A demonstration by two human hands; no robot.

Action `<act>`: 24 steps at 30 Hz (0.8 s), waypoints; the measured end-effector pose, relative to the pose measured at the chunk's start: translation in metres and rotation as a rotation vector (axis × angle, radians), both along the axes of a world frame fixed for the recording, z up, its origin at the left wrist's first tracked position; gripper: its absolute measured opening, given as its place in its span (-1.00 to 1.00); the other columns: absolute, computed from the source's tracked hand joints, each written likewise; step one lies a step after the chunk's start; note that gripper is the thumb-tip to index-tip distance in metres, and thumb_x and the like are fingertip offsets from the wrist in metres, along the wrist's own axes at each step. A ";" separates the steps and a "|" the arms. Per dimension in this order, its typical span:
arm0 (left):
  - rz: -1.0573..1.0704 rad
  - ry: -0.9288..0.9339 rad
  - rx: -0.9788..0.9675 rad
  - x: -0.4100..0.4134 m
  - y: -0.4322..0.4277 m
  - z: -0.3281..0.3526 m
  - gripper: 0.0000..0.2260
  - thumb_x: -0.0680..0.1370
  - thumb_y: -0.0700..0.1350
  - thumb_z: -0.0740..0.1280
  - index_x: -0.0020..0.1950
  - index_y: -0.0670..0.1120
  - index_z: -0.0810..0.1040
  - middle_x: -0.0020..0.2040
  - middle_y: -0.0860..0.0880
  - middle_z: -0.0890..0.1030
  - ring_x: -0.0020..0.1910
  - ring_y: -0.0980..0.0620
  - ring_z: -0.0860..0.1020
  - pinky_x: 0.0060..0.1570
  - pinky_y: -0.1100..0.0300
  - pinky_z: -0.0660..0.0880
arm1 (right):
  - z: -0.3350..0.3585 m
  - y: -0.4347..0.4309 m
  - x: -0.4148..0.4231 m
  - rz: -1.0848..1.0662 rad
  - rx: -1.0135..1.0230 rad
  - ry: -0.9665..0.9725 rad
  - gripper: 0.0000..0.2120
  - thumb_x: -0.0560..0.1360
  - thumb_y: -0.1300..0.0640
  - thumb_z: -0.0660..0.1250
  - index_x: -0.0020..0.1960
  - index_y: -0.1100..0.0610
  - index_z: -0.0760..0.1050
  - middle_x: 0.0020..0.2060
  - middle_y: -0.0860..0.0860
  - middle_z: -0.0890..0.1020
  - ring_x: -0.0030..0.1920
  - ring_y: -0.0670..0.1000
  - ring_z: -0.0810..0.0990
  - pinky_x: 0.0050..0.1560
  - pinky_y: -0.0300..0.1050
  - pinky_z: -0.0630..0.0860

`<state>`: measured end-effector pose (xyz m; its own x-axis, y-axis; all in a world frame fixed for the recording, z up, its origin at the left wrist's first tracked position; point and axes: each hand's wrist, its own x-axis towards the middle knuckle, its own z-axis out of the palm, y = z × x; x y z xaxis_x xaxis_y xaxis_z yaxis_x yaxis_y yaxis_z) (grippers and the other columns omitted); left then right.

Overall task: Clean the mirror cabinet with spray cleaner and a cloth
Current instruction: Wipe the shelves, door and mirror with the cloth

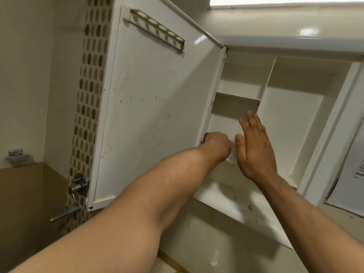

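I see the mirror cabinet [275,107] up ahead on the wall with its door [157,107] swung wide to the left, the stained inner face turned toward me. A slotted holder [157,29] is fixed near the top of that face. My left hand [216,144] reaches to the lower hinge edge of the door, fingers curled into a closed grip on something small and dark there — I cannot tell what. My right hand [254,146] is raised just beside it in front of the lower left compartment, flat with the fingers spread, holding nothing. The shelves [238,97] inside carry nothing; brown spots mark the bottom ledge [242,209]. At lower left a tap valve [79,184] sits on the mosaic tile strip [88,107].
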<state>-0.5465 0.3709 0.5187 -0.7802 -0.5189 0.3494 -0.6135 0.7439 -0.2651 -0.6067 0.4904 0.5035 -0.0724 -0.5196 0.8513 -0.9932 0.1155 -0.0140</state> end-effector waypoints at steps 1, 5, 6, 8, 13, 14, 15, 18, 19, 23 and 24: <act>0.010 0.002 0.019 -0.001 0.003 0.005 -0.79 0.67 -0.14 0.29 0.28 -0.10 0.57 -0.06 -0.06 0.53 -0.05 -0.08 0.53 -0.08 0.05 0.52 | -0.001 0.003 -0.003 0.002 -0.010 -0.012 -0.45 0.70 -0.06 -0.02 0.63 0.13 0.22 0.67 0.05 0.12 0.67 -0.02 -0.01 0.66 0.10 0.02; 0.015 -0.020 0.134 0.004 0.002 -0.006 -0.76 0.66 -0.21 0.20 0.27 -0.16 0.56 0.19 -0.14 0.61 0.06 -0.13 0.60 -0.07 0.02 0.53 | -0.010 0.013 -0.018 -0.004 -0.022 -0.059 -0.45 0.70 -0.07 -0.02 0.62 0.11 0.24 0.67 0.03 0.12 0.67 -0.02 0.00 0.64 0.14 0.08; 0.002 -0.001 0.148 0.005 -0.001 -0.010 -0.75 0.65 -0.23 0.18 0.25 -0.18 0.57 0.19 -0.15 0.62 0.09 -0.14 0.62 -0.06 0.02 0.54 | -0.014 0.015 -0.021 -0.007 -0.027 -0.073 -0.46 0.70 -0.07 -0.02 0.62 0.11 0.24 0.67 0.03 0.12 0.67 -0.02 0.00 0.64 0.14 0.08; -0.020 0.075 0.160 0.008 -0.003 -0.007 -0.76 0.64 -0.25 0.17 0.22 -0.19 0.57 0.18 -0.17 0.63 0.09 -0.14 0.62 -0.05 0.03 0.56 | -0.021 0.021 -0.023 -0.021 -0.030 -0.092 -0.46 0.70 -0.07 -0.02 0.62 0.11 0.25 0.67 0.02 0.13 0.67 -0.02 0.01 0.64 0.14 0.09; -0.131 0.295 0.128 0.014 0.006 -0.020 -0.87 0.60 -0.11 0.25 -0.06 -0.10 0.56 -0.16 -0.05 0.59 -0.02 -0.14 0.65 -0.20 0.08 0.50 | -0.031 0.029 -0.024 -0.009 -0.061 -0.147 -0.46 0.69 -0.07 -0.02 0.60 0.11 0.28 0.66 0.00 0.15 0.66 -0.04 0.02 0.63 -0.03 0.03; -0.154 0.303 0.159 0.017 0.004 -0.026 -0.83 0.61 -0.08 0.22 -0.03 -0.10 0.58 -0.12 -0.07 0.60 0.04 -0.16 0.64 -0.13 0.06 0.52 | -0.031 0.029 -0.025 -0.007 -0.059 -0.148 -0.46 0.69 -0.07 -0.02 0.60 0.11 0.28 0.66 0.00 0.15 0.66 -0.04 0.02 0.61 -0.07 0.01; -0.156 0.288 0.184 0.020 0.000 -0.033 -0.74 0.64 -0.04 0.17 0.11 -0.12 0.61 0.06 -0.12 0.63 0.16 -0.18 0.61 0.01 0.01 0.54 | -0.032 0.030 -0.025 -0.011 -0.051 -0.146 -0.46 0.69 -0.07 -0.02 0.60 0.10 0.28 0.66 0.00 0.15 0.66 -0.04 0.02 0.59 -0.10 0.00; -0.154 0.242 0.148 0.024 -0.004 -0.046 -0.52 0.71 0.07 0.04 0.47 -0.16 0.48 0.49 -0.22 0.44 0.43 -0.20 0.43 0.43 -0.05 0.35 | -0.036 0.032 -0.029 -0.018 -0.052 -0.153 -0.47 0.70 -0.07 -0.01 0.60 0.10 0.28 0.66 -0.01 0.15 0.66 -0.04 0.02 0.57 -0.14 -0.01; -0.183 0.236 0.124 0.023 -0.002 -0.048 -0.51 0.71 0.09 0.04 0.47 -0.17 0.49 0.49 -0.22 0.44 0.44 -0.19 0.42 0.46 -0.05 0.30 | -0.036 0.031 -0.029 -0.017 -0.058 -0.158 -0.47 0.70 -0.07 -0.01 0.60 0.10 0.28 0.66 -0.02 0.15 0.66 -0.05 0.02 0.56 -0.14 -0.01; -0.215 0.233 0.144 0.020 -0.003 -0.044 -0.55 0.72 0.06 0.03 0.50 -0.11 0.46 0.53 -0.16 0.41 0.48 -0.15 0.39 0.48 -0.04 0.33 | -0.039 0.025 -0.028 -0.005 -0.051 -0.188 -0.46 0.69 -0.09 -0.02 0.60 0.10 0.29 0.66 -0.01 0.16 0.66 -0.05 0.03 0.56 -0.15 0.00; -0.189 0.207 0.125 0.020 -0.005 -0.042 -0.57 0.72 0.02 0.03 0.49 -0.09 0.46 0.53 -0.17 0.42 0.48 -0.15 0.40 0.47 -0.06 0.35 | -0.040 0.023 -0.026 -0.002 -0.044 -0.186 -0.46 0.69 -0.09 -0.02 0.60 0.10 0.29 0.66 -0.01 0.16 0.66 -0.05 0.02 0.56 -0.14 0.00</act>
